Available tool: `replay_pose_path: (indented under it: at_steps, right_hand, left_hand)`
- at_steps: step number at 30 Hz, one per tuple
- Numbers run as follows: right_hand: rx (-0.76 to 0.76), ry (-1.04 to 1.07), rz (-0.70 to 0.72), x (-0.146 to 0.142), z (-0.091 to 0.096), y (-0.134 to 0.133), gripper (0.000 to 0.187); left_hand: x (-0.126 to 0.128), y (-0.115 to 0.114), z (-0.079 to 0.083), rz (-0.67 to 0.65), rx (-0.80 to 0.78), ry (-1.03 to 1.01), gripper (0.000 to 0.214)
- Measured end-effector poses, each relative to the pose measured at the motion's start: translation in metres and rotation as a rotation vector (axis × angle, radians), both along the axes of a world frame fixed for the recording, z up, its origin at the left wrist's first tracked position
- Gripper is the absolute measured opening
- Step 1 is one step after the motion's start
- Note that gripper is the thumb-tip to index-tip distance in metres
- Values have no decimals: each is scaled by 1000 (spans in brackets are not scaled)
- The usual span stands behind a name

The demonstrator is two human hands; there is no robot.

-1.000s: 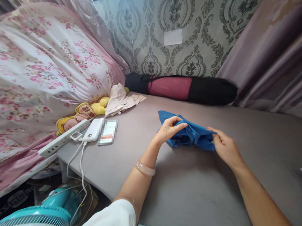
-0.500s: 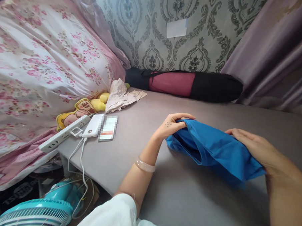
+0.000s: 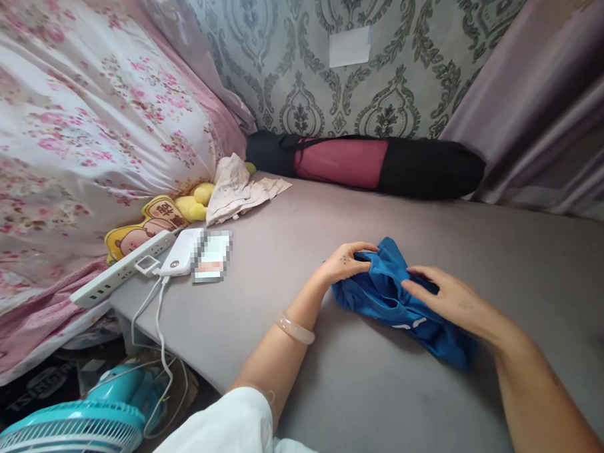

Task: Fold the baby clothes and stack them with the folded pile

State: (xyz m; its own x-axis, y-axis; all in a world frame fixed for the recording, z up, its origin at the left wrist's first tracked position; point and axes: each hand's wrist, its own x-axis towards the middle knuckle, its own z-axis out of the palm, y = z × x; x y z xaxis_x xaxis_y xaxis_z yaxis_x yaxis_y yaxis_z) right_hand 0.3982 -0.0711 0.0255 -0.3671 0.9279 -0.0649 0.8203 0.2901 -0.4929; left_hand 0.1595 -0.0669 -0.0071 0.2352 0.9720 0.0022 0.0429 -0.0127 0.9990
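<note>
A crumpled blue cloth [image 3: 389, 283] with a fold or opening along its near side lies on the grey sheet, a bit of white print showing low on it. My left hand [image 3: 351, 261] pinches its upper left edge between thumb and fingers. On the other side, my right hand [image 3: 445, 297] has thumb and fingers closed around a fold near the cloth's middle. Part of the fabric is hidden behind the fingers. Whether it is a bag or a garment cannot be made out.
At the back lies a long black and dark pink bag [image 3: 344, 161]. To the left are a power strip [image 3: 124, 271], a white power bank [image 3: 186, 253], a blurred phone [image 3: 212, 257], a yellow plush [image 3: 194, 208] and pale cloth [image 3: 233, 189]. A turquoise fan [image 3: 81, 433] stands below the edge.
My right hand has moved left from the cloth's right end to its middle. The cloth has come down and bunched up. My left hand keeps its grip at nearly the same place.
</note>
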Motion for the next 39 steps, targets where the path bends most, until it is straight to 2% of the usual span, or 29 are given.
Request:
replay_pose_path:
  at_steps: [2, 5, 10, 14, 18, 21, 23, 27, 31, 34, 39]
  right_hand:
    - [-4, -8, 76, -1, -6, 0, 50]
    - [15, 21, 92, 3, -15, 6, 38]
    - [38, 126, 125, 9, -17, 10, 29]
    - [67, 138, 67, 11, -13, 9, 27]
    - [277, 109, -64, 4, -5, 2, 25]
    - [357, 179, -44, -12, 2, -9, 18]
    - [392, 212, -7, -26, 5, -17, 17]
    - [536, 197, 25, -47, 4, -26, 26]
    - [543, 246, 31, -48, 1, -22, 22]
    - [486, 370, -46, -37, 0, -13, 21]
    - [412, 564, -339, -9, -3, 8, 30]
  left_hand:
    - [-1, 0, 1, 37, -4, -12, 40]
    - [-2, 0, 0, 120, 13, -27, 38]
    - [-3, -1, -2, 77, 54, -68, 37]
    - [-2, -2, 2, 83, 22, -50, 34]
    - [2, -3, 1, 182, -61, -68, 28]
    - [6, -4, 0, 223, -81, -72, 31]
    - [9, -5, 1, 217, -83, -77, 32]
    - [14, -10, 10, 188, -65, -52, 35]
    - [18, -16, 16, 52, -19, -11, 38]
    - [18, -16, 18, -12, -15, 11, 40]
    - [6, -11, 26, 113, 46, 95, 41]
